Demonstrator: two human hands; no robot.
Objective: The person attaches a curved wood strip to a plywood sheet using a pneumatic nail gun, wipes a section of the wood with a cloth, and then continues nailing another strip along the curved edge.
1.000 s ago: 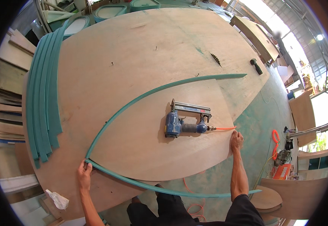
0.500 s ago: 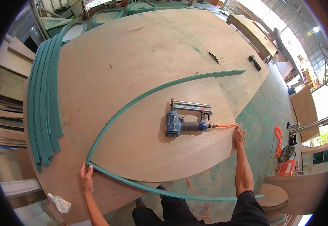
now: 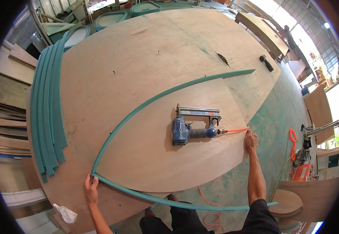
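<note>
A leaf-shaped plywood panel (image 3: 150, 163) lies on a large wooden tabletop (image 3: 111, 46). One curved green strip (image 3: 126, 114) follows its far edge, and another green strip (image 3: 146, 196) follows its near edge, running past the table edge. The strips meet at the left tip, where my left hand (image 3: 92, 188) is closed on the corner, thumb on top. At the right, my right hand (image 3: 251, 142) has its fingers closed around the panel's edge, beside the orange air hose (image 3: 237, 130). The blue nail gun (image 3: 194, 128) rests on its side on the panel, hose attached.
Several green strips (image 3: 46, 117) are stacked along the table's left side. Nails (image 3: 114, 72) stick up from the tabletop. Farther back lie a dark jagged strip (image 3: 223, 59) and a hammer-like tool (image 3: 266, 63). A crumpled white wrapper (image 3: 65, 213) sits near left; orange hose coils lie on the floor.
The view has shifted slightly, so everything sits a little lower and to the right. Both hands keep their places on the panel, and the nail gun has not moved on it.
</note>
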